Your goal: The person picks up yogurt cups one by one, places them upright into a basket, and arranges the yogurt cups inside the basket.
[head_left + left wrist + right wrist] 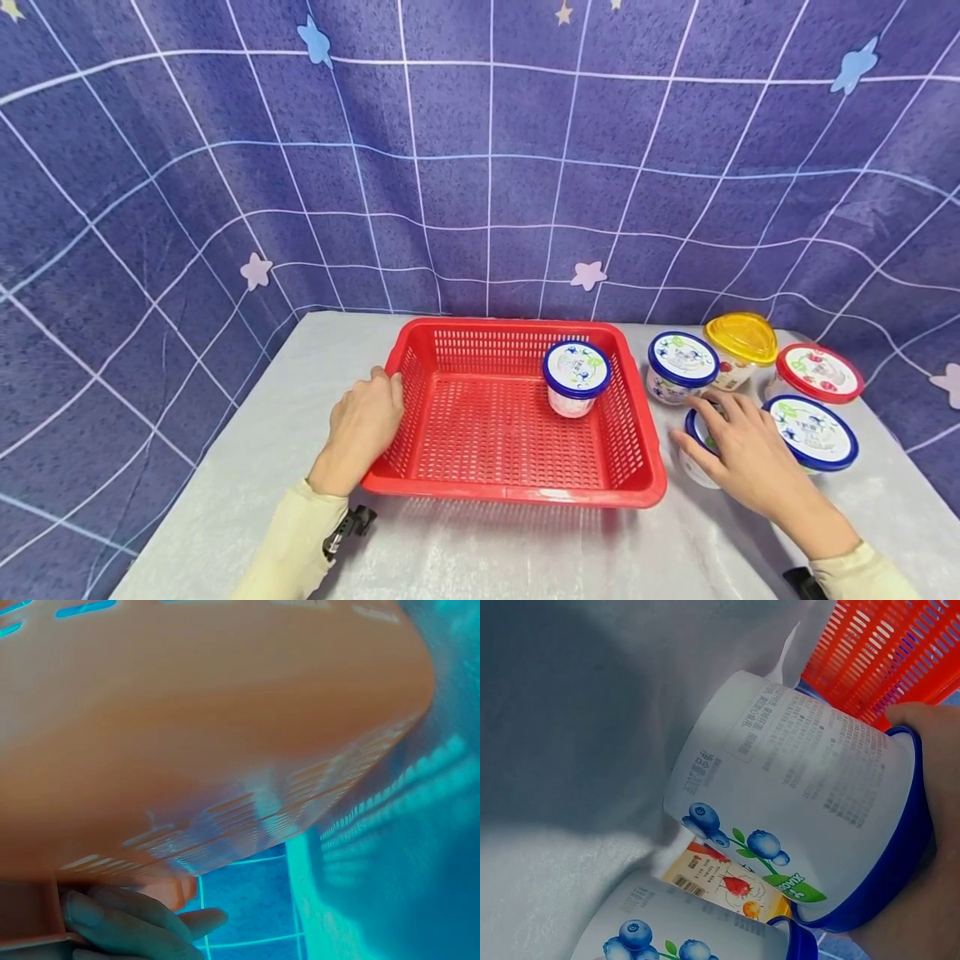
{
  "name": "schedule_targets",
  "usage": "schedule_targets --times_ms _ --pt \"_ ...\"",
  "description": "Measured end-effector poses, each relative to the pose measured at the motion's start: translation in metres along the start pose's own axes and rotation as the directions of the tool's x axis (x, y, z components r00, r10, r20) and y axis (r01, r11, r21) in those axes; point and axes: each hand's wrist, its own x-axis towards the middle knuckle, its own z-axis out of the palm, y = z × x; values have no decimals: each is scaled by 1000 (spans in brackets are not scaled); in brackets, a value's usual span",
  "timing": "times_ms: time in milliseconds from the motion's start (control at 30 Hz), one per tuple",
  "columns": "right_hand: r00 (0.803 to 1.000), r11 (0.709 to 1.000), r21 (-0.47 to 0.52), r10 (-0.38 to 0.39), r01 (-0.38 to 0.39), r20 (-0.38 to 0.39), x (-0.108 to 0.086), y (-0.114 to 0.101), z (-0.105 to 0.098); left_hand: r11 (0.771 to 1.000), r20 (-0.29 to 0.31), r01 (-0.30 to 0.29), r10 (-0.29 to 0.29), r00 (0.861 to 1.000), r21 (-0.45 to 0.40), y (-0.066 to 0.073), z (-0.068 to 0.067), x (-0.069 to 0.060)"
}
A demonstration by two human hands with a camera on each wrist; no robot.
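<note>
A red plastic basket (510,496) with slotted walls stands on the table. My left hand (366,421) grips its left rim; in the left wrist view the curled fingers (127,919) show beside the rim. Inside the basket, toward the back right, sits a round white tub (576,379) with a blue lid. To the right of the basket, my right hand (750,450) holds another blue-lidded tub (697,467) from above by its lid. Blueberry pictures cover the side of this held tub (787,795) in the right wrist view, and the palm covers part of its lid.
Around the right hand stand a blue-lidded tub (681,367), a yellow-lidded tub (741,342), a red-lidded tub (819,372) and a wider blue-lidded tub (812,432). A purple-blue curtain (487,183) with grid lines and stars hangs behind the grey-white table (480,550).
</note>
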Motion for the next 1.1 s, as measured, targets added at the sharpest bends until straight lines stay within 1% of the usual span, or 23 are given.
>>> schedule_targets --times_ms 267,433,667,867,1100 --pt "999 999 17 -39 40 -37 3 -1 -3 1000 7 3 -3 1000 -3 -1 0 -1" --pt "994 997 8 -78 79 -74 7 -2 -6 1000 -4 0 0 1000 1 -1 1 -1" --pt "991 996 21 -80 83 -106 5 -3 -14 1000 -8 -8 8 1000 -1 0 3 -2" --pt "980 992 38 -114 121 -162 5 -5 -22 1000 -30 -14 14 999 -4 0 2 -1" --pt "962 985 48 -152 167 -227 11 -8 -36 1000 -25 -12 12 1000 -6 -1 1 0"
